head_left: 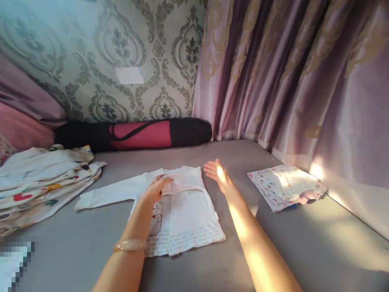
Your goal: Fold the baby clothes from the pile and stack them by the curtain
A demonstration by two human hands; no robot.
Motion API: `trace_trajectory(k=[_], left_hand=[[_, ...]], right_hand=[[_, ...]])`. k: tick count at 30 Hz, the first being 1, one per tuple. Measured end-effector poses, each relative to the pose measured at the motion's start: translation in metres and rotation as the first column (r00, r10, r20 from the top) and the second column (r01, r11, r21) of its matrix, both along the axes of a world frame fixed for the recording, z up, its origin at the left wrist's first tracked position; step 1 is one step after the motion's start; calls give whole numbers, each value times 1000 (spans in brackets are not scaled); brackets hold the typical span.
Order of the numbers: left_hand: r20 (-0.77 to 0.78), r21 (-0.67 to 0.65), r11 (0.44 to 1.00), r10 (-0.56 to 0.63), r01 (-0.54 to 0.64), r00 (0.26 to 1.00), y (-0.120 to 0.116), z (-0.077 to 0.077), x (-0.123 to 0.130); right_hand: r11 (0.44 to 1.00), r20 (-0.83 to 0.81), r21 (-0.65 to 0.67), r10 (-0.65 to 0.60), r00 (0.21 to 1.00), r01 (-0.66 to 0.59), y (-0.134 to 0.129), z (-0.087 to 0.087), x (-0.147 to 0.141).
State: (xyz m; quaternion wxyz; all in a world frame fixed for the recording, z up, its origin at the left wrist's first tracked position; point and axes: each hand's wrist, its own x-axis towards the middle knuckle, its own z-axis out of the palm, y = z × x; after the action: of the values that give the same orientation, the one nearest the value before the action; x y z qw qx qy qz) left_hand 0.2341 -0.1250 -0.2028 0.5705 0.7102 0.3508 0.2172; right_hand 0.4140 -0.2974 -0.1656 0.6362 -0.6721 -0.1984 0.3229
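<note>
Left grip [158,186] on shirt [191,211], bag [142,135] beyond

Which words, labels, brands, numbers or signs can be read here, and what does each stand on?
None can be read with certainty.
White long-sleeved cloth shirt: rows of small lettering near the hem, too small and blurred to quote.
Same shirt: dark marks below the cartoon animal print, too blurred to tell if letters.
White rectangular wall panel: no lettering visible.
</note>
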Motion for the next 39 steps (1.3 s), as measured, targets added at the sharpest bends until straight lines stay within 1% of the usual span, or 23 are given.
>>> trace_trajectory(k=[1,2,3,5,7,10,12,14,15,16,18,20,23,26,28,30,33,35,37,39], left_hand=[[13,-19,999,28,-28,1000,1,-1,0],[30,-65,997,38,-36,999,2,-1,1],[50,-102,995,25,-20,998,3,-1,1],[86,-84,996,8,-1,996,6,-1,2],[59,-57,996,70,-67,996,9,-3,2],[-9,-11,977,211,-211,978,14,-9,2],[-17,-1,975,220,-220,975,18,-12,2],[-7,37,983,180,-179,984,21,-14,1],[-1,80,985,154,-153,988,22,-15,0],[6,138,982,129,-129,992,22,-15,0],[9,255,963,88,-87,996,21,-14,1],[3,335,940,61,-58,998,20,-12,3],[6,405,914,39,-38,999,18,-12,5],[-12,473,881,29,-20,999,19,-16,4],[-49,518,855,45,-13,998,22,-20,1],[-83,557,830,76,-17,994,26,-24,-3],[-113,622,783,118,-22,987,29,-28,-8],[-144,653,756,171,-36,975,28,-28,-10],[-212,654,755,246,-50,946,24,-24,-11],[-296,636,770,297,-45,908,17,-18,-11]], right_hand=[[999,-22,-11,-48,999,47,-3,-1,6],[996,-36,-19,-89,995,88,-6,-3,9],[993,-41,-21,-119,992,118,-7,-5,11],[987,-27,-30,-157,987,156,-8,-11,11],[979,38,-75,-189,981,191,-5,-18,8],[960,225,-174,-178,958,219,-1,-27,5],[954,320,-208,-141,937,215,1,-31,5],[955,367,-213,-116,923,205,4,-31,3],[953,416,-230,-85,905,196,6,-30,1],[947,489,-266,-28,872,179,9,-29,-1],[917,633,-372,139,762,141,18,-26,-8],[880,698,-463,289,655,105,28,-26,-17],[846,712,-528,399,577,67,41,-34,-28],[798,730,-592,472,495,113,44,-50,-34],[782,731,-609,489,475,133,43,-59,-35],[775,727,-618,499,472,132,42,-64,-36],[764,720,-629,503,479,143,41,-65,-37],[758,719,-634,505,477,154,42,-64,-38],[755,723,-634,503,473,166,43,-64,-39],[753,726,-635,505,467,172,44,-64,-40]])
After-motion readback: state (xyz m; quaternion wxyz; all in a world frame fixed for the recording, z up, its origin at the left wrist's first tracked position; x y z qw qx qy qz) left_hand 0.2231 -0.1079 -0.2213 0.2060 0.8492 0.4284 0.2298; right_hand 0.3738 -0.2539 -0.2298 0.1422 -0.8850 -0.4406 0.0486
